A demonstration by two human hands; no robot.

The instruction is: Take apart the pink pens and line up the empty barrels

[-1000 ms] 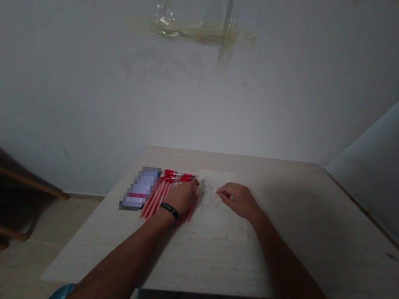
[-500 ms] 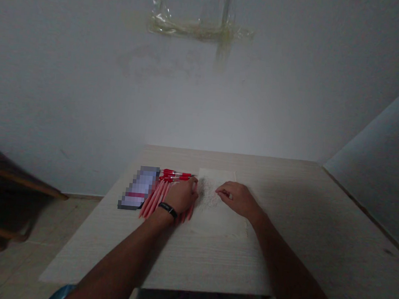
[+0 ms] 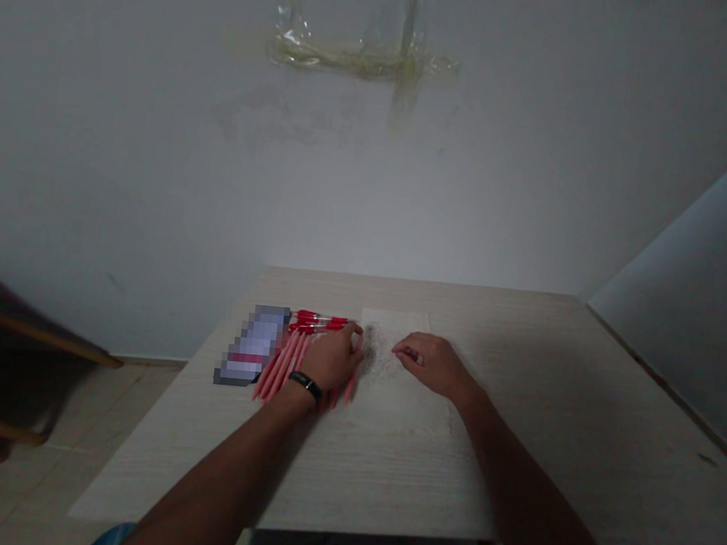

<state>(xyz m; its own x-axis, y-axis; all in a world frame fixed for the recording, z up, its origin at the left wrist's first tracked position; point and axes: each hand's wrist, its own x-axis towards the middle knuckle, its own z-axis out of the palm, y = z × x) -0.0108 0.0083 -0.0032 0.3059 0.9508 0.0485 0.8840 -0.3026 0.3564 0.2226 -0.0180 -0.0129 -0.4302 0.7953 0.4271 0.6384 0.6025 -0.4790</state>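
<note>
Pens (image 3: 282,365) with pink barrels and red ends lie fanned on a pale wood-grain table (image 3: 513,455), their upper ends gathered toward 12 o'clock and their lower ends spread toward 6 o'clock. The left hand (image 3: 334,359) sits on top of them, half closed, its fingers curled down over the barrels. Whether it has a real grip on any pen I cannot tell (the palm hides most of them). A black wristband (image 3: 306,384) circles that wrist. More red-tipped pens (image 3: 324,321) lie sideways just beyond the hand, at its 12 o'clock.

At 3 o'clock from the pens lies a white paper sheet (image 3: 392,385), with a grey smudge (image 3: 377,352) near its upper left part. The right hand (image 3: 432,365) rests over the sheet, fingers bent and drawn together, with a small pale speck (image 3: 419,359) at the fingertips, too small to name or to say if it is held.

A pixelated package (image 3: 253,346) sits just beside the pens at 9 o'clock. Past the table at 12 o'clock, transparent plastic film (image 3: 363,56) is taped to a wall, and a dark chair with wooden rails (image 3: 27,336) stands at 9 o'clock.
</note>
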